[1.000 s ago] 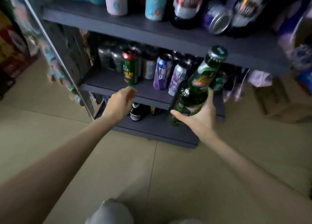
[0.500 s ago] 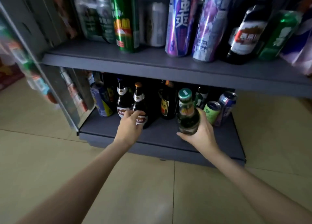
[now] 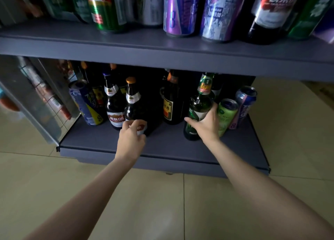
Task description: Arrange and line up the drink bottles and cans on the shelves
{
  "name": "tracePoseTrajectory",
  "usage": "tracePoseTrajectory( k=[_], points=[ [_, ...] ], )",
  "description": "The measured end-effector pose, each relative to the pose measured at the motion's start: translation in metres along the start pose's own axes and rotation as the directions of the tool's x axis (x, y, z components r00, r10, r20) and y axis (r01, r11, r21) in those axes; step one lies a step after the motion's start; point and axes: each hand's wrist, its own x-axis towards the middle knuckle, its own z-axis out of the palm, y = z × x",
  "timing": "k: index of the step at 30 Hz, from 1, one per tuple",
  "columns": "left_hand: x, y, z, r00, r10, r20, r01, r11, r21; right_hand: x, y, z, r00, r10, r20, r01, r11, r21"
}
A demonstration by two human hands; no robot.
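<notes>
Head view looks down at the grey bottom shelf (image 3: 162, 145) in the middle of the frame, where the right hand (image 3: 207, 125) is wrapped round the belly of a green glass bottle with a green cap (image 3: 197, 111), its base resting on the shelf just left of a pale green can (image 3: 226, 115) and a blue and pink can (image 3: 244, 106); the grip low on the body looks chosen to keep the tall bottle steady while it is squared up. The left hand (image 3: 131, 136) has its fingers curled on the lower label of a dark brown bottle with a gold cap (image 3: 132, 104), next to a similar dark bottle with a red and white label (image 3: 114, 109), probably to turn or nudge it into the front row. A dark gap lies between the two held bottles, with a brown bottle bearing a yellow label (image 3: 170, 106) behind it
</notes>
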Motion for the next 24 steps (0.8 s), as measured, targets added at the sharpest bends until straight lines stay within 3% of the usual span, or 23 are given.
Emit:
tracePoseTrajectory(
  k=[12,17,21,22,24],
  points=[
    [-0.008,0.001,0.025,0.999,0.039,0.024,-0.038,0.998,-0.054,0.012,-0.004,0.029,0.989,0.016,-0.147,-0.019,1.000,-0.015],
    [-0.010,0.013,0.030,0.998,0.043,0.053,-0.039,0.997,-0.064,0.000,-0.013,0.009,0.999,0.024,-0.040,-0.028,0.995,-0.096],
    [-0.010,0.023,0.032,0.995,0.067,0.076,-0.062,0.996,-0.069,-0.021,-0.012,-0.039,0.945,-0.294,-0.143,0.254,0.936,-0.246],
    [-0.010,0.025,0.033,0.994,0.076,0.076,-0.071,0.995,-0.068,-0.016,-0.009,-0.051,0.927,-0.335,-0.167,0.266,0.903,-0.336],
    [-0.013,0.030,0.036,0.993,0.084,0.078,-0.078,0.994,-0.077,0.006,-0.002,-0.070,0.954,-0.269,-0.132,0.179,0.865,-0.469]
  ],
)
